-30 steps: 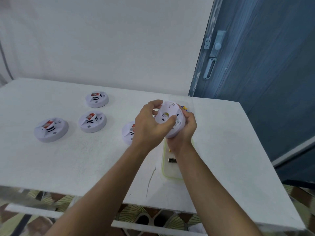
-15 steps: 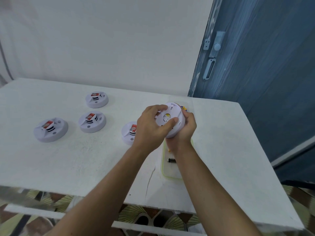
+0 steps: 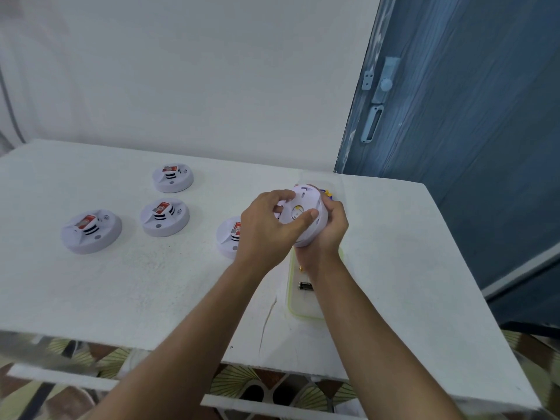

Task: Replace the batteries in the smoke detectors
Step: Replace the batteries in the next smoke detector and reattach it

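Nearest, two bare forearms reach up from the bottom edge over the front of a white table [image 3: 106,292]. Beside the right forearm lies a shallow tray [image 3: 295,307] with a pale green rim, and in it a battery [image 3: 305,286] lies on its side, partly hidden by the wrist.

Above the tray, off the table, both hands hold a white detector [image 3: 307,207] tilted on edge, its back facing the camera. The right hand [image 3: 330,228] cups it from behind and below, fingers wrapped around the rim. The left hand [image 3: 266,228] closes on the back plate, thumb pressed near a round opening that shows yellow inside and fingers curled over the upper edge.

Just left of the left hand, a second detector [image 3: 227,237] rests on the table, half hidden by that hand. Further left sit three more, each with a red label: one [image 3: 91,231] near the left side, one [image 3: 165,216] in the middle, one [image 3: 172,177] furthest back.

Something small, purple and yellow [image 3: 328,194], peeks out behind the held detector. Beyond stand a white wall and a blue door [image 3: 469,116].
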The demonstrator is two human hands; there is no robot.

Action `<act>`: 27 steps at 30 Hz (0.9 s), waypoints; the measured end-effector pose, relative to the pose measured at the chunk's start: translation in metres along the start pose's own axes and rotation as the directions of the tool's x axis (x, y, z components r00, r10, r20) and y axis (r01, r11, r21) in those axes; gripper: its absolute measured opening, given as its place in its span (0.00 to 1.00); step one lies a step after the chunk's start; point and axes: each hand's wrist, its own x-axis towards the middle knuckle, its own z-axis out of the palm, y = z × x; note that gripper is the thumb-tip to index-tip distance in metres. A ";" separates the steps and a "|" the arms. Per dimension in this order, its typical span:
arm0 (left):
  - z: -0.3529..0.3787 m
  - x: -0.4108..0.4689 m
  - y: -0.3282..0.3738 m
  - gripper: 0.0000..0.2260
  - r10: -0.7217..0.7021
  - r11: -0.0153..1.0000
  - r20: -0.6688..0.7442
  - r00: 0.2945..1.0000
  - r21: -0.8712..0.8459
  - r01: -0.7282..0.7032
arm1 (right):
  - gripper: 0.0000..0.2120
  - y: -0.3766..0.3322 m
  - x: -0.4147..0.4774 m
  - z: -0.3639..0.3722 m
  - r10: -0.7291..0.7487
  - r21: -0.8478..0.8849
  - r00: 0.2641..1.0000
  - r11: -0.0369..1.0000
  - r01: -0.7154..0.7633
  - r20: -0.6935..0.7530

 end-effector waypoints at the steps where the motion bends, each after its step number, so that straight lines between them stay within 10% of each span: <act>1: 0.000 0.000 0.000 0.18 -0.008 1.000 -0.002 1.000 0.007 0.008 | 0.15 0.000 0.000 0.000 0.008 -0.003 1.000 1.000 -0.008 -0.010; 27: -0.002 0.001 0.004 0.18 0.013 0.999 0.066 0.998 0.046 -0.016 | 0.18 -0.003 -0.008 0.002 0.042 -0.014 0.999 0.999 -0.043 -0.034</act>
